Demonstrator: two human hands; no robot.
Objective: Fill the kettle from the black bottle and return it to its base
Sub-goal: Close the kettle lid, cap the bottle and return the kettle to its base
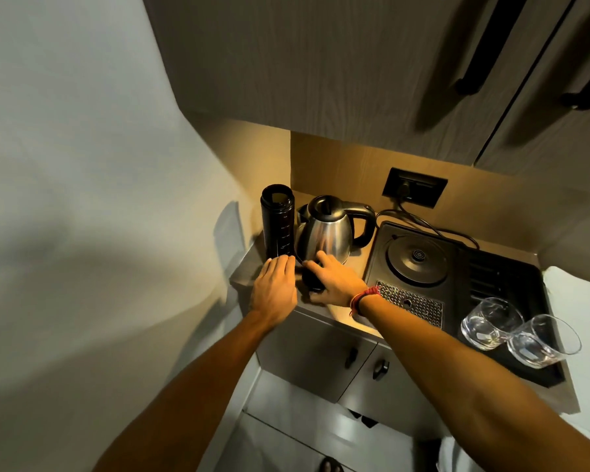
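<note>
Faintly, white scale marks on black bottle [277, 219]; text unreadable.

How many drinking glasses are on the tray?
2. One glass sits at the near right end of the black tray; the other glass is right beside it, nearer the tray's corner. None appear hidden.

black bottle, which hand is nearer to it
Left. The left hand is at the black bottle's foot; the right hand is beside it, before the kettle.
</note>
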